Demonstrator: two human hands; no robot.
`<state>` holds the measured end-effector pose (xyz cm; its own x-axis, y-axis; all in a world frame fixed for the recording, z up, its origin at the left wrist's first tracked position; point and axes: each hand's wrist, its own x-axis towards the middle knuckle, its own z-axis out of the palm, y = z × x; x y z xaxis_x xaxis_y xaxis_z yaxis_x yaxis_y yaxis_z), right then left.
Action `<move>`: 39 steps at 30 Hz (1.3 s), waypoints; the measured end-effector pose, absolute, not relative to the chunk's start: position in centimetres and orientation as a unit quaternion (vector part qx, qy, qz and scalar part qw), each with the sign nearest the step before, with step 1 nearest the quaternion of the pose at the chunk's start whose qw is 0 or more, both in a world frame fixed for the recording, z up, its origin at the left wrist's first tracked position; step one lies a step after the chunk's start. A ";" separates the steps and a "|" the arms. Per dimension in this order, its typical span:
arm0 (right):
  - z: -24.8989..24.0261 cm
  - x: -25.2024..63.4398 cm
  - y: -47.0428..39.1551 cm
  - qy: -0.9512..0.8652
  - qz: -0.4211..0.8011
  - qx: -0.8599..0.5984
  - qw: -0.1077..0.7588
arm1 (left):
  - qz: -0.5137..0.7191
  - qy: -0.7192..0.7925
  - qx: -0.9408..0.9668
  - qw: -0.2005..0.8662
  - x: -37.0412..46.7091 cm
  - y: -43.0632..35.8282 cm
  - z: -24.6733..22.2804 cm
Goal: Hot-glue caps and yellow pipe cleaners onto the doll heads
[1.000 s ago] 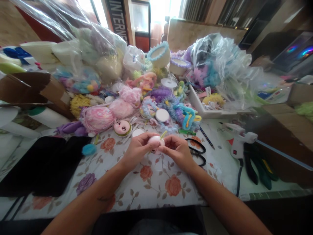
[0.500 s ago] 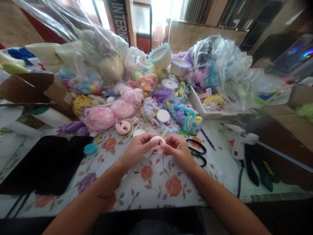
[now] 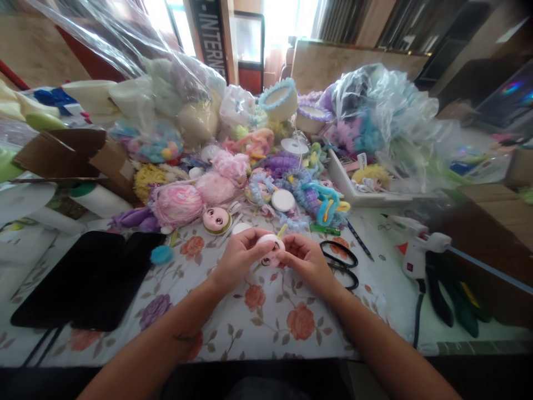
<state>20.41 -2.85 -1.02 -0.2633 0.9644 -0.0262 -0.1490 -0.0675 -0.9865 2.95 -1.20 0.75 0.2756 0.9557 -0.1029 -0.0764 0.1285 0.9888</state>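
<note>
Between my two hands is a small round doll head (image 3: 272, 257) with a printed face, and a yellow-green strip (image 3: 282, 229) sticks up at its top edge. My left hand (image 3: 242, 253) pinches its left side, thumb across the face. On the right side, my right hand (image 3: 303, 256) grips it with thumb and bent fingers. Just right of that hand lie black-handled scissors (image 3: 353, 278). Another doll head (image 3: 216, 219) with a green rim rests up and left of my hands, near a white disc (image 3: 240, 228) partly behind my left fingers.
Pink yarn (image 3: 177, 203) and soft doll pieces heap up behind. A glue gun (image 3: 416, 244), dark-handled pliers (image 3: 441, 294) and a pencil (image 3: 360, 240) lie at right. A black flat pad (image 3: 83, 283) and blue pompom (image 3: 161, 255) are at left. A white tray (image 3: 366, 199) stands back right.
The view has shifted slightly, so the scene sits a little further right. My left thumb now covers more of the doll head's face, which looks slightly tilted.
</note>
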 end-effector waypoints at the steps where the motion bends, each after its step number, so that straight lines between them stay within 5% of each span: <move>1: -1.0 20.4 -2.9 -0.512 0.611 -0.396 0.456 | 0.421 0.432 0.512 0.612 3.0 -1.2 0.7; 19: -1.1 21.0 -2.2 -0.358 0.764 -0.302 0.444 | 0.390 0.276 0.488 0.731 2.1 -0.7 -0.2; 26: -1.4 21.0 -2.1 -0.384 0.677 -0.387 0.494 | 0.413 0.298 0.511 0.692 2.1 -0.5 0.3; 39: -0.4 21.2 -2.6 -0.518 0.618 -0.398 0.437 | 0.417 0.332 0.596 0.600 2.5 -0.7 -0.5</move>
<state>21.18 -2.60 -0.41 -0.3008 0.9528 -0.0397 -0.1286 -0.0818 -0.9883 2.55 -0.72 -0.52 0.4318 0.8966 0.0984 -0.1046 -0.0586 0.9928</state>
